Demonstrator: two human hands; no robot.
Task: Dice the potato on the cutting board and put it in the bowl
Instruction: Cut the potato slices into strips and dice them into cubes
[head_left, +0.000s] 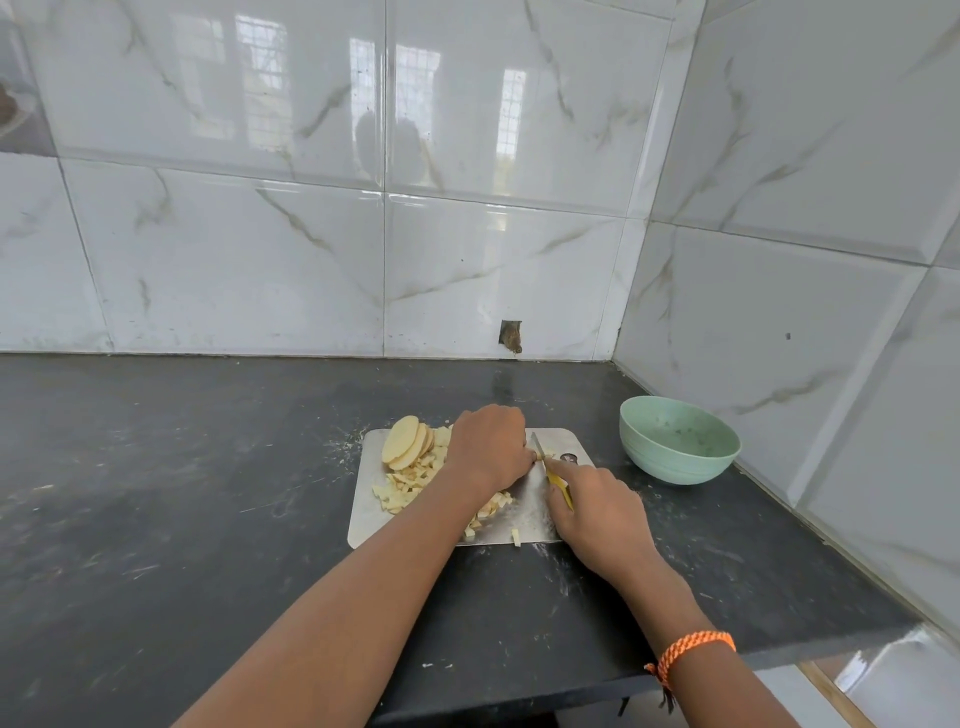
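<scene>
Potato (540, 455) bit sits pinched under left hand (488, 447) fingers, knife (551, 475) gripped by right hand (592, 501) just right of it; bowl (679, 440) further right.

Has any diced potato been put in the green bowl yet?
No: the green bowl holds no dice; the diced potato lies on the cutting board.

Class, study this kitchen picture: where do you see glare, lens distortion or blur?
Head view: window reflections glare on the glossy wall tiles; the wide lens bends tile lines and the counter edge toward the frame's sides; the left hand, right hand, knife and bowl look fairly sharp.
</scene>
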